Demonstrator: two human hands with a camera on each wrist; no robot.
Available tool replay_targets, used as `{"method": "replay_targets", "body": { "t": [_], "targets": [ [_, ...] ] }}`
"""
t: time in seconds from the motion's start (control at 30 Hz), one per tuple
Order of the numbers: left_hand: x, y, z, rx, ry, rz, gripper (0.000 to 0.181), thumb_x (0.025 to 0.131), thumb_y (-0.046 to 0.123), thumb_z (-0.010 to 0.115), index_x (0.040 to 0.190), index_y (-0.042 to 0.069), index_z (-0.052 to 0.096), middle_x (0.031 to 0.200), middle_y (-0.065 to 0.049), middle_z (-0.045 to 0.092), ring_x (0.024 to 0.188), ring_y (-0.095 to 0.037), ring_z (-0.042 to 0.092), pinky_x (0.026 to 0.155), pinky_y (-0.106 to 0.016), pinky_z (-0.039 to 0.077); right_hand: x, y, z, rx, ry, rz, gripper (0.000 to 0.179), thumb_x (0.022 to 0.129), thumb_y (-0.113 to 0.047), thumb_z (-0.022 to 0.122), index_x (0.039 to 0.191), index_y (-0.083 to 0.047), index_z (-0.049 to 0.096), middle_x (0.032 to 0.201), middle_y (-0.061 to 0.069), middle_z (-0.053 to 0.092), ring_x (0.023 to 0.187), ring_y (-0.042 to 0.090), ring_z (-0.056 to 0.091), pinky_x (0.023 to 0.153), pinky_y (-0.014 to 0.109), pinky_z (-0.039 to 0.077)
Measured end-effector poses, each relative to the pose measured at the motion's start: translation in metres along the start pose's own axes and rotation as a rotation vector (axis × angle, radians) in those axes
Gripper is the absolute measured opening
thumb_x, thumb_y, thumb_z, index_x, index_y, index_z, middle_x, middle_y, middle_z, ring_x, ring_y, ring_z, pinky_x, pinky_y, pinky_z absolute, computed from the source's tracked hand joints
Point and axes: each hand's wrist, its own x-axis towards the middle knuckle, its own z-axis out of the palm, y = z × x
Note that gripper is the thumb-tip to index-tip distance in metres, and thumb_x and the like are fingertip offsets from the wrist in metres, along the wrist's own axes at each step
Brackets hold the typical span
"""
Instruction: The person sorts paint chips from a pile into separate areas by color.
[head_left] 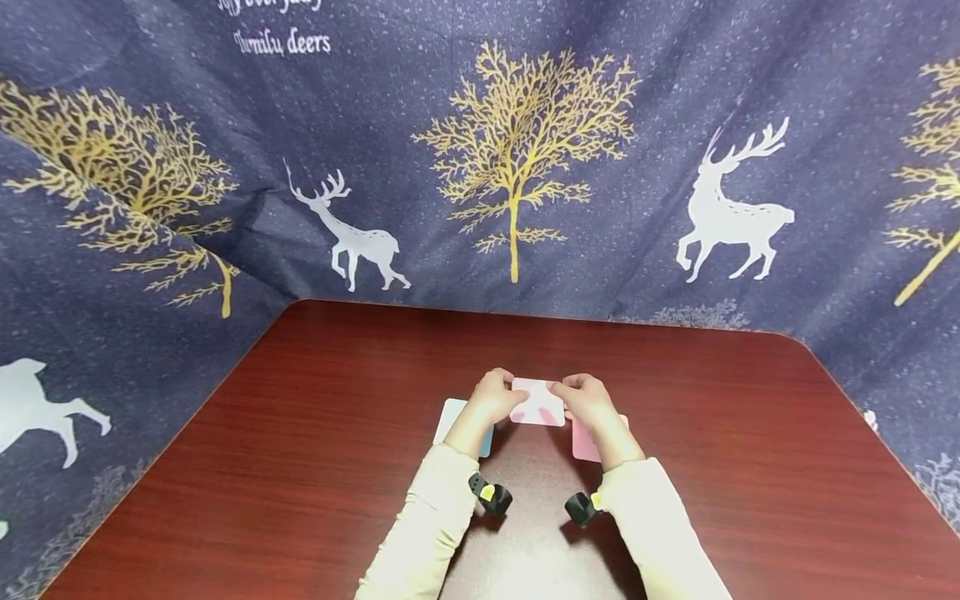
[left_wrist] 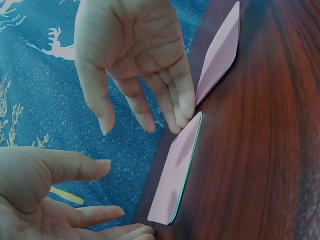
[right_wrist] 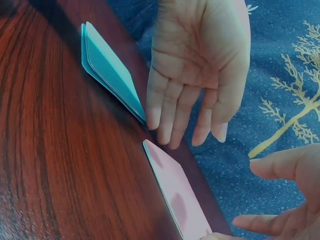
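Observation:
A thin pink card (head_left: 537, 408) with rounded corners lies flat on the table between both hands, a green edge showing under it in the left wrist view. My left hand (head_left: 493, 398) is at its left side, lower fingertips close against the edge and thumb raised. On the opposite side my right hand (head_left: 591, 400) has its fingertips at the card's edge, fingers fairly straight. Thumb and finger shadows fall across the top. Partly hidden under the left forearm is a blue card stack (right_wrist: 107, 65), its layers slightly offset. Another pink card (head_left: 585, 442) sits beside the right wrist.
The dark red wooden table (head_left: 300, 467) reaches back to a blue hanging cloth (head_left: 600, 233) printed with deer and trees. Black wrist cameras (head_left: 497, 498) are strapped under both cream sleeves (head_left: 427, 517). Bright glare lies on the tabletop between the forearms.

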Motion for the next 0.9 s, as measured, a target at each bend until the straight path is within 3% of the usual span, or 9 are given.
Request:
{"method": "replay_targets", "body": {
  "t": [0.53,0.77,0.9],
  "targets": [
    [0.0055,-0.0067,0.0029,-0.124,0.055,-0.007,0.044,0.084,0.017,0.066,0.116,-0.011,0.056,0.112,-0.026,0.063,0.106,-0.035,0.060,0.092,-0.042,0.049,0.0018,0.0006,0.0038,0.015,0.029,0.006,0.046,0.089,-0.023,0.059,0.122,0.009,0.051,0.120,0.027,0.055,0.097,0.028,0.056,0.080,0.032,0.052],
    [0.0057,-0.0072,0.0025,-0.149,0.095,-0.025,0.042,0.084,0.016,0.065,0.115,-0.011,0.057,0.108,-0.025,0.065,0.101,-0.035,0.063,0.088,-0.042,0.051,0.0032,0.0011,0.0046,0.028,0.060,-0.015,0.042,0.088,-0.020,0.061,0.115,0.010,0.052,0.096,0.018,0.057,0.073,0.017,0.052,0.061,0.022,0.047],
    [0.0066,-0.0086,0.0027,-0.164,0.089,-0.050,0.042,0.085,0.017,0.065,0.117,-0.010,0.056,0.110,-0.025,0.065,0.103,-0.035,0.063,0.087,-0.042,0.052,0.0028,0.0008,0.0057,0.032,0.082,-0.021,0.037,0.087,-0.015,0.061,0.113,0.010,0.051,0.095,0.017,0.057,0.068,0.013,0.050,0.058,0.020,0.044]
  ]
}}
